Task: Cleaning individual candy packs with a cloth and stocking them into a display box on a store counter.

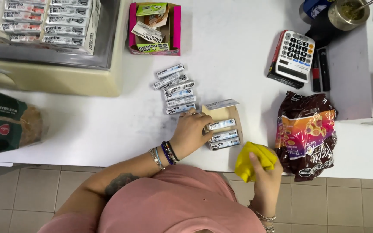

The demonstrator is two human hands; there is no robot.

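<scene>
My left hand (191, 131) rests on the white counter (109, 129), its fingers on a small silver-blue candy pack (221, 124) inside a shallow brown cardboard tray (230, 113). Two more packs (224, 140) lie in that tray. Several similar packs (175, 88) lie in a row on the counter just beyond the hand. My right hand (265, 179) is near the counter's front edge, gripping a crumpled yellow cloth (252, 159).
A pink box of candy packs (154, 29) stands at the back. A glass display case (48, 39) is at the left, with a green bread bag (5, 121) below it. A calculator (293, 57), markers (320, 69), a brown snack bag (305, 133) and cups (344, 13) are at the right.
</scene>
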